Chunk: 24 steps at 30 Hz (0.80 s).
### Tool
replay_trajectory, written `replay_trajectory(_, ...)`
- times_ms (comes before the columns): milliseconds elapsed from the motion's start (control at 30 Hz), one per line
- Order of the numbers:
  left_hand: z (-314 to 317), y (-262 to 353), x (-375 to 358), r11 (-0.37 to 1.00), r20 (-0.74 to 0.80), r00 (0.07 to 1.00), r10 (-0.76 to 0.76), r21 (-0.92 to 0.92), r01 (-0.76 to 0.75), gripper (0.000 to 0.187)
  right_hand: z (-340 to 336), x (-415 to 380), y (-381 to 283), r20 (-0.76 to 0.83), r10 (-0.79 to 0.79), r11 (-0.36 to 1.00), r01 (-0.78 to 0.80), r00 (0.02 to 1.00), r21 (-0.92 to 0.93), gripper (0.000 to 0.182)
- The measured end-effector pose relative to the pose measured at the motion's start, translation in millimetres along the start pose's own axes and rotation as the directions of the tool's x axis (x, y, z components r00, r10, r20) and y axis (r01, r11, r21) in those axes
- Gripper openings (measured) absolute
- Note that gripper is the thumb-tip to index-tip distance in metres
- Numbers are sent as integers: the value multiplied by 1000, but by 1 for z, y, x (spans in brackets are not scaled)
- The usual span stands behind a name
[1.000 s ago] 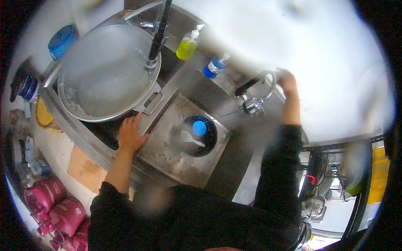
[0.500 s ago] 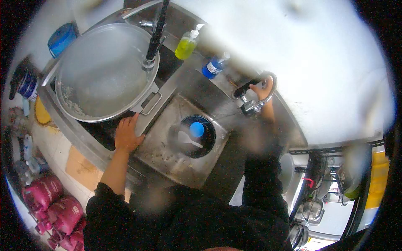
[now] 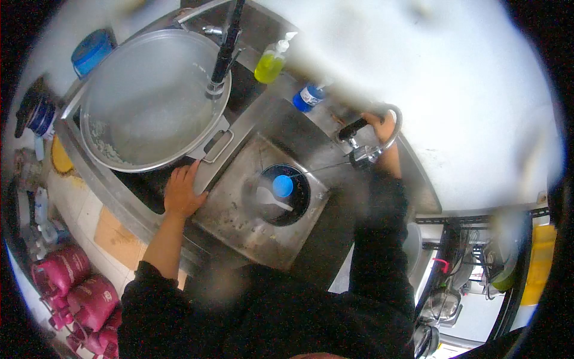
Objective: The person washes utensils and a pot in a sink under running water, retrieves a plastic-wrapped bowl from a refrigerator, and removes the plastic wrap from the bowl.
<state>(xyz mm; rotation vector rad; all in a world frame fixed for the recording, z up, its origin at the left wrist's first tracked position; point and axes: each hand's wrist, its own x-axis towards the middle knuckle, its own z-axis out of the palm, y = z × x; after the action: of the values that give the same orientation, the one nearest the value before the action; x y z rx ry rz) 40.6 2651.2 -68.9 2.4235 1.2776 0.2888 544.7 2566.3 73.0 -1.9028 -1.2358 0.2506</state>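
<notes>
My left hand (image 3: 184, 191) lies on the metal divider between two sink basins, fingers stretched out, just below the handle of a large round metal pot (image 3: 149, 113). At the faucet (image 3: 362, 154) to the right, my right hand (image 3: 382, 127) has its fingers curled at the black part by the curved hose; the palm is partly hidden. A thin line of water runs from the spout toward a dark round container (image 3: 302, 203) in the steel sink (image 3: 239, 224). In that container are a blue round item (image 3: 283, 186) and a pale, flat-ended utensil (image 3: 272, 198).
Behind the sinks stand a yellow-green pump bottle (image 3: 270, 64) and a blue pump bottle (image 3: 307, 99). A black faucet pipe (image 3: 226, 54) hangs over the large pot. Pink gas cylinders (image 3: 89, 299) are on the floor at left, a shelf rack (image 3: 466, 269) at right.
The view has shifted slightly. A clearer thin stream now shows between the faucet and the dark container. My left hand stays on the divider and my right hand stays at the faucet.
</notes>
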Motion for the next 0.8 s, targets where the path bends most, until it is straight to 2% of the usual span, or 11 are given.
replay_trajectory(100,-1,1,0,1000,7,1000,-2,4,2,81,3,-1,0,-46,-56,998,57,997,14,21)
replay_trajectory(200,-2,2,0,1000,24,1000,-14,8,14,80,4,-3,-5,-69,-98,988,89,993,-129,20)
replay_trajectory(300,-3,2,2,1000,52,999,-15,4,15,80,3,-2,-5,-37,-64,991,59,997,-119,20)
replay_trajectory(600,-2,1,2,1000,68,997,-27,15,26,79,4,-3,0,-69,-61,997,57,996,-58,21)
replay_trajectory(700,-1,1,2,999,68,997,-32,13,31,79,6,0,9,-80,-153,988,151,985,-27,19)
replay_trajectory(800,-2,2,3,999,75,997,-36,21,34,80,16,-11,-29,-219,-112,989,87,969,-120,20)
